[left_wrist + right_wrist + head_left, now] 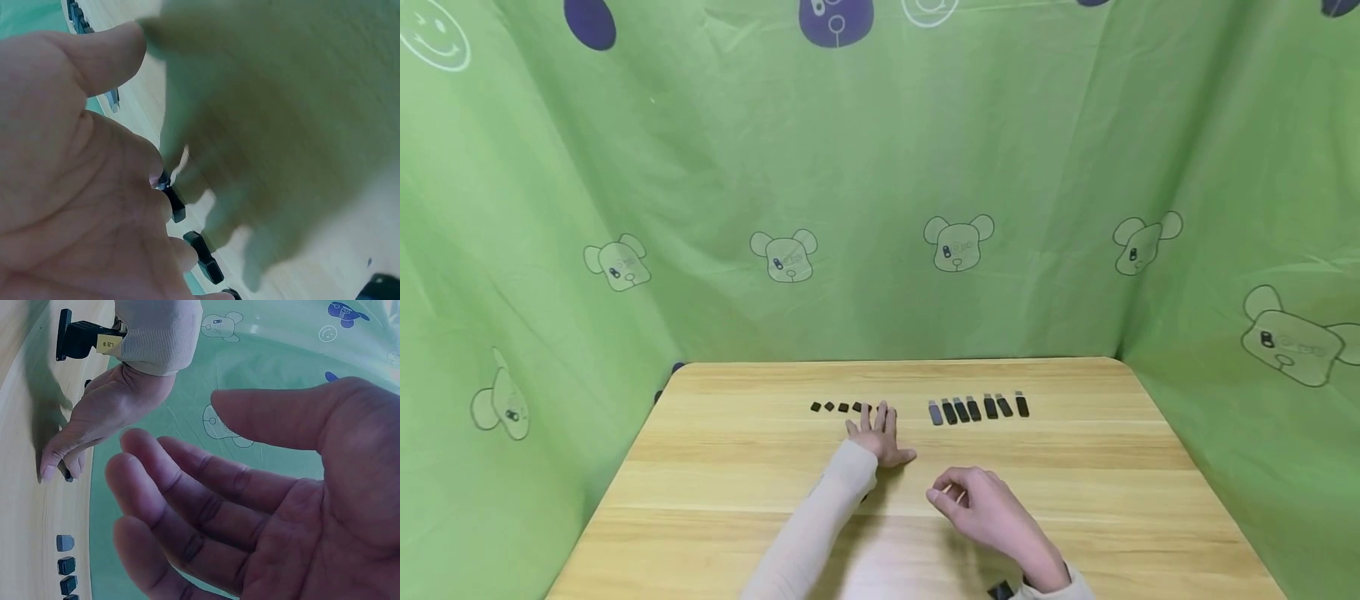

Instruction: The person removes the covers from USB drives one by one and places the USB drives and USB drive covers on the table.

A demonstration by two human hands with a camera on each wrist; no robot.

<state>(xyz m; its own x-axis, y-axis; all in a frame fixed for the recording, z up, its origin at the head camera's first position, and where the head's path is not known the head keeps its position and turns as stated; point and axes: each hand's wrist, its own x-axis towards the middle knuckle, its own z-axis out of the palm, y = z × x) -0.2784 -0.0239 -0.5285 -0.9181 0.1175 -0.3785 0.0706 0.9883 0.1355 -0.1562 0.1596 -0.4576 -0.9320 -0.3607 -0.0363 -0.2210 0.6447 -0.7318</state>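
My left hand (pixel 882 442) reaches over the table with fingers spread, its fingertips at the right part of a row of small black square pieces (pixel 843 407). Some of these are hidden under the fingers. In the left wrist view, black pieces (pixel 204 257) show right beside the fingertips. To the right stands a row of several USB flash drives (pixel 973 408), mostly black with one grey at the left end, their metal plugs pointing away. My right hand (pixel 988 508) hovers nearer to me, fingers loosely bent; its palm (pixel 281 550) holds nothing.
Everything lies on a light wooden table (pixel 737 467), the two rows near its back edge. Green curtains (pixel 865 150) with bear-face prints hang behind and at both sides. A black wrist camera mount (pixel 87 339) sits under the left sleeve.
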